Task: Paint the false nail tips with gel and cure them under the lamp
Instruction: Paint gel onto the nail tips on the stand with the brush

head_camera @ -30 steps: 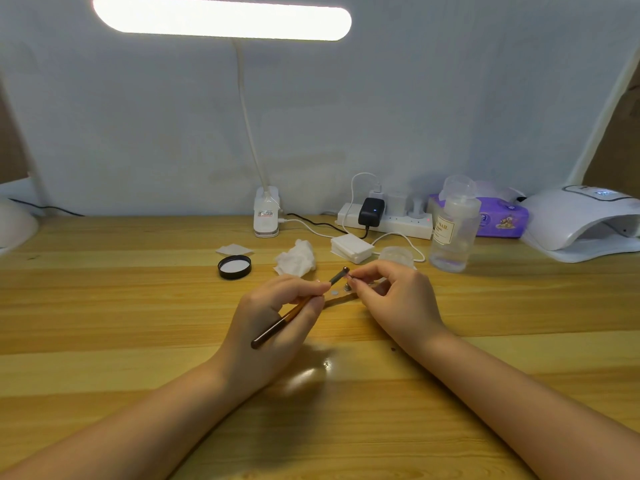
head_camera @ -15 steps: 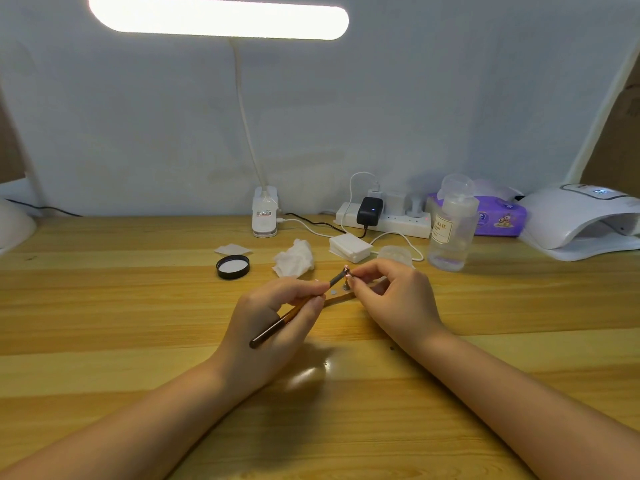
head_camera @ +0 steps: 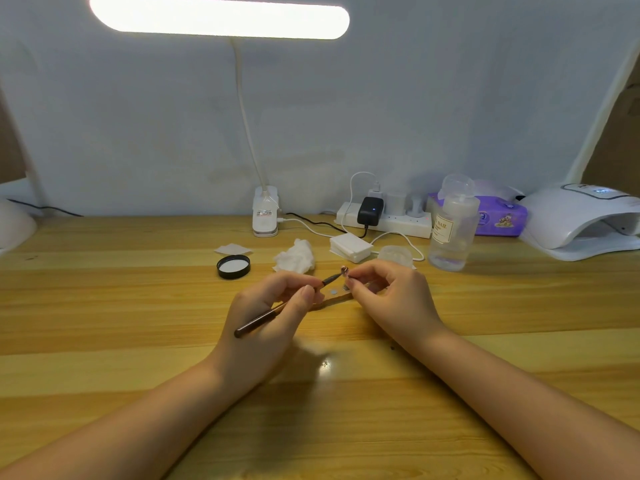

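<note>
The left hand (head_camera: 273, 313) has its grip clamped on a brush (head_camera: 277, 311), whose handle trails back over the knuckles and whose tip reaches forward to the nail tip (head_camera: 345, 270). The right hand (head_camera: 391, 296) pinches that nail tip between thumb and fingertips, just above a wooden stick (head_camera: 332, 299) lying on the tabletop (head_camera: 104, 306). The curing lamp (head_camera: 585, 220) stands well off to the right of both grips.

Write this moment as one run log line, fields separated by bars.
step: painting nail tip | left hand: holds brush | right hand: pinches nail tip | brush end at nail tip | curing lamp: far right, unused
</note>
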